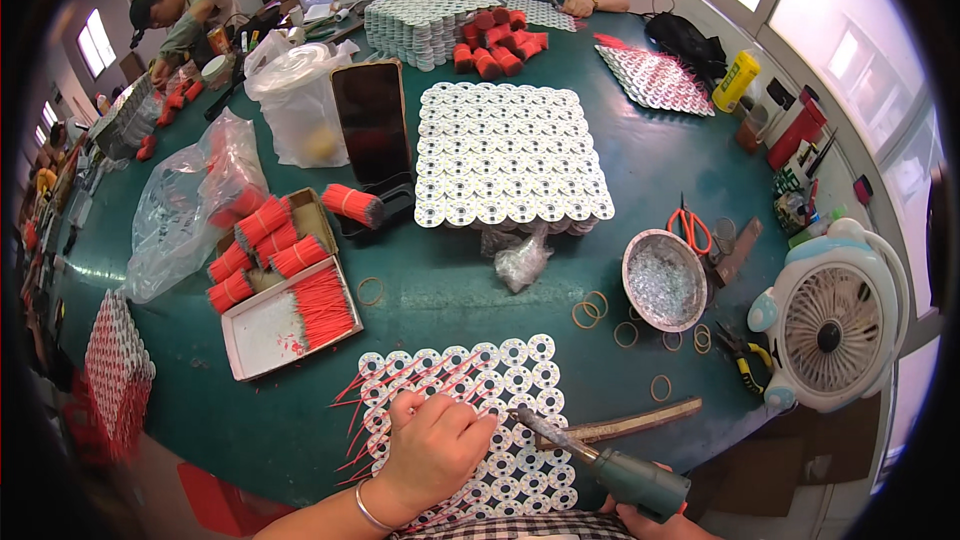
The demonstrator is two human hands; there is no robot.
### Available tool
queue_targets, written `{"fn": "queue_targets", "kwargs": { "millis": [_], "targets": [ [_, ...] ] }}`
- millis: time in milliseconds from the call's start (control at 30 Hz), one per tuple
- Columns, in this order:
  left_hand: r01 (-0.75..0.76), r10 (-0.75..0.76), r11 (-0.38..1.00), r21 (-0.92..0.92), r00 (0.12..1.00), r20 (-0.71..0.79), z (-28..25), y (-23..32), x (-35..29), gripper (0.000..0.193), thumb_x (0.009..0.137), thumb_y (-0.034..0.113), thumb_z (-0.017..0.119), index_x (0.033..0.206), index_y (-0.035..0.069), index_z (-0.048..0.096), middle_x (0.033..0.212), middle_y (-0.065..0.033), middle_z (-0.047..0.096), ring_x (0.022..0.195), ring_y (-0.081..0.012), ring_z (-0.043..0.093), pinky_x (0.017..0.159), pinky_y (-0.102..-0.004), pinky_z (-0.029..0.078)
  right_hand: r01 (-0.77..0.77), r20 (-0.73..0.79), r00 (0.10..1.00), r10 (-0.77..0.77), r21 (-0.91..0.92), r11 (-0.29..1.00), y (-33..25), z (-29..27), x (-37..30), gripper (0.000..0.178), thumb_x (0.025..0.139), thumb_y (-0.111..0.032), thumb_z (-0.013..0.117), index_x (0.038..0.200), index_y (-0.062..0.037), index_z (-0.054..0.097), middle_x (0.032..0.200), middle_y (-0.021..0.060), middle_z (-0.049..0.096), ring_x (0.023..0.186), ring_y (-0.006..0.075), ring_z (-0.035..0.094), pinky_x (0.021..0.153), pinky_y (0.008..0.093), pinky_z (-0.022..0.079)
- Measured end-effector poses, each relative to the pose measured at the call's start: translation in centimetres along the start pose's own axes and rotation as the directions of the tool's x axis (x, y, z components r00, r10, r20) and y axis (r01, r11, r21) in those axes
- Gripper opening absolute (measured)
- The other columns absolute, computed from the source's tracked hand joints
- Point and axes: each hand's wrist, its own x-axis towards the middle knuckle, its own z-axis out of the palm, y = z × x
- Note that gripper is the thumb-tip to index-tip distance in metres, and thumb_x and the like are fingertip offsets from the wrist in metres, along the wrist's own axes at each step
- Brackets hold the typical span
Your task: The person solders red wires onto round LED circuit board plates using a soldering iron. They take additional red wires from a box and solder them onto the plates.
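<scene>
Panel (545,380) of white round boards lies on the tabletop (420,310), at the near edge. Red wires (350,402) lie across its left part and stick out past its left side. Left hand (435,450) over panel, fingers curled together; can't tell whether they pinch a wire. Right hand (645,523), partly cut off, clamped on soldering gun (635,480) at the near edge; gun tip over panel, beside left fingers, contact unclear. Wood strip (650,418) under gun nozzle. Box (240,340) with red wires toward left edge, bundles (265,222) at its back. Board stack (510,155) toward far edge. Bowl (627,280) between stack and fan (830,335), fan at right edge. Pliers (745,360) beside fan.
</scene>
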Motion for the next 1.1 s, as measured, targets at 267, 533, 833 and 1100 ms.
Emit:
{"fn": "queue_targets", "kwargs": {
  "millis": [267, 533, 833, 1100],
  "targets": [
    [-0.024, 0.024, 1.0, 0.009, 1.0, 0.008, 0.3, -0.1, -0.1, 0.015, 0.065, 0.015, 0.067, 0.079, 0.016, 0.063, 0.069, 0.0058, 0.05, 0.073, -0.014, 0.05, 0.075, -0.0384, 0.028, -0.101, -0.03, 0.994, 0.104, 0.093, 0.991, -0.3, 0.5, -0.2, 0.024, 0.074, -0.001, 0.065, 0.096, 0.0033, 0.055, 0.075, 0.0085, 0.063, 0.064, 0.0151, 0.061, 0.064, 0.0278, 0.048],
    [-0.018, 0.018, 1.0, -0.003, 1.0, 0.018, 0.4, 0.0, -0.2, 0.016, 0.064, 0.016, 0.067, 0.08, 0.016, 0.063, 0.07, 0.0053, 0.051, 0.074, -0.0143, 0.05, 0.075, -0.039, 0.029, -0.097, -0.037, 0.994, 0.099, 0.035, 0.995, -1.1, 0.6, 0.3, 0.03, 0.072, -0.004, 0.068, 0.098, 0.0037, 0.054, 0.083, 0.0101, 0.063, 0.067, 0.0149, 0.061, 0.065, 0.0283, 0.048],
    [-0.028, 0.027, 0.999, 0.032, 0.999, 0.029, 0.2, -0.2, -0.1, 0.017, 0.064, 0.016, 0.067, 0.081, 0.016, 0.063, 0.07, 0.005, 0.052, 0.073, -0.0141, 0.05, 0.075, -0.0388, 0.029, -0.386, 0.141, 0.923, 0.359, 0.353, 0.853, 1.1, 0.2, -0.4, 0.044, 0.081, -0.019, 0.062, 0.116, 0.0023, 0.046, 0.097, 0.0138, 0.061, 0.07, 0.0162, 0.059, 0.062, 0.0304, 0.048],
    [0.017, -0.021, 0.997, -0.072, 0.998, -0.059, -1.0, 0.2, 0.2, 0.014, 0.068, 0.016, 0.067, 0.081, 0.013, 0.063, 0.076, 0.0023, 0.056, 0.075, -0.0143, 0.052, 0.072, -0.0337, 0.032, -0.045, -0.063, 0.989, 0.131, 0.727, 0.685, 0.4, 0.6, 1.5, 0.054, 0.084, -0.031, 0.059, 0.123, 0.0023, 0.041, 0.115, 0.0157, 0.053, 0.067, 0.0187, 0.059, 0.056, 0.0298, 0.05]
  ]
}}
